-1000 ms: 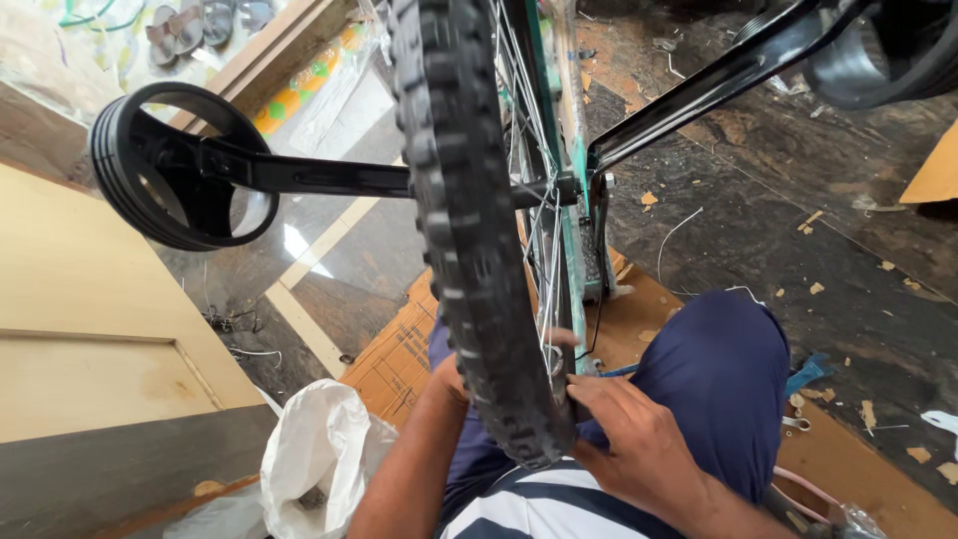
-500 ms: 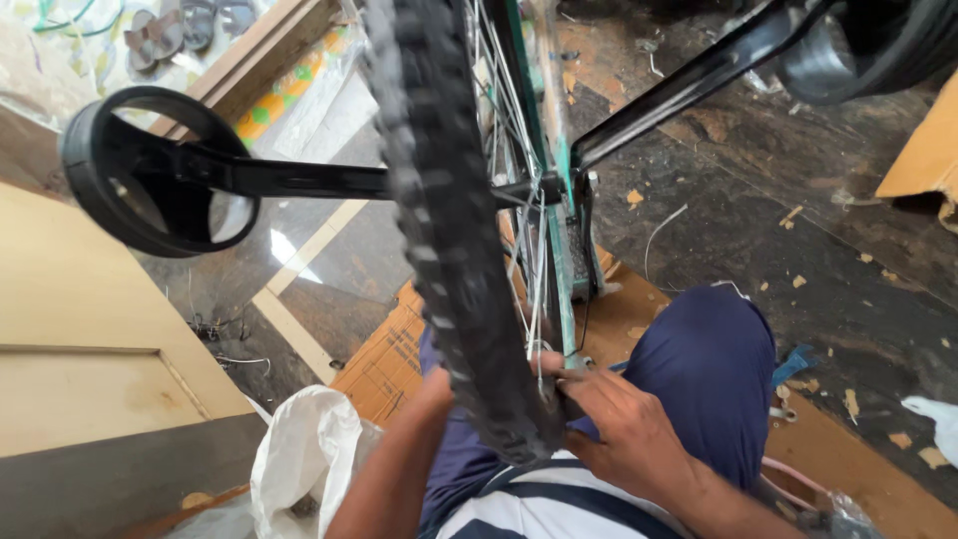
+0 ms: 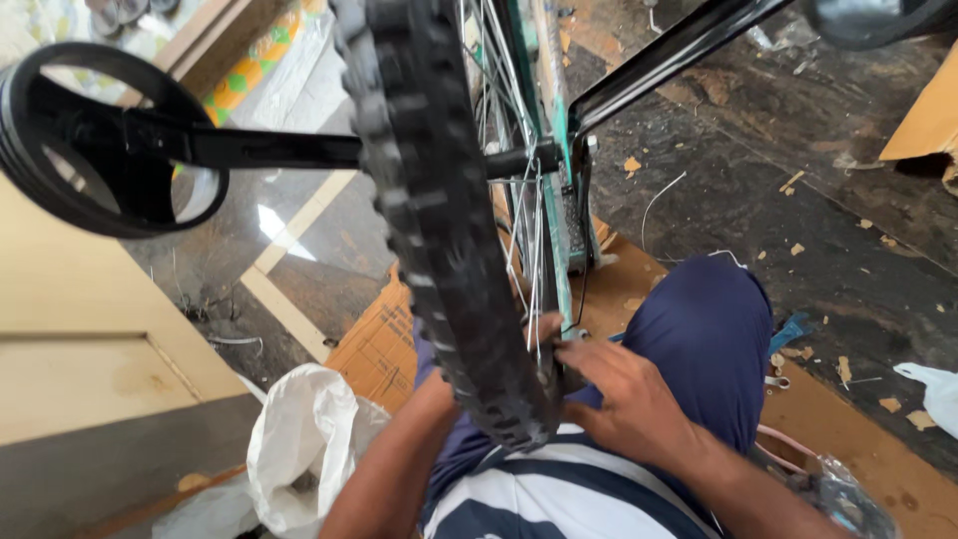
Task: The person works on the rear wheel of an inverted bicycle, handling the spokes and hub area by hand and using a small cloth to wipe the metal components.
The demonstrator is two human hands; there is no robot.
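A small bicycle wheel with a knobby black tyre (image 3: 429,230) and thin silver spokes (image 3: 521,230) stands upright in front of me, held in a teal frame (image 3: 547,130). My right hand (image 3: 619,399) is at the bottom of the wheel, fingers curled on the rim where the spokes meet it. My left forearm (image 3: 399,469) reaches up on the other side of the tyre, and its hand is hidden behind the tread. A black training wheel (image 3: 90,140) sticks out to the left on a black arm.
I sit on flattened cardboard (image 3: 379,349), my knee in blue trousers (image 3: 699,339) to the right of the wheel. A white plastic bag (image 3: 299,439) lies at the lower left beside a pale wooden panel (image 3: 80,339). Scraps litter the dark floor (image 3: 828,200).
My right hand has slid a little up and left along the rim. The wheel sits closer and further left in view; my left hand stays behind the tyre.
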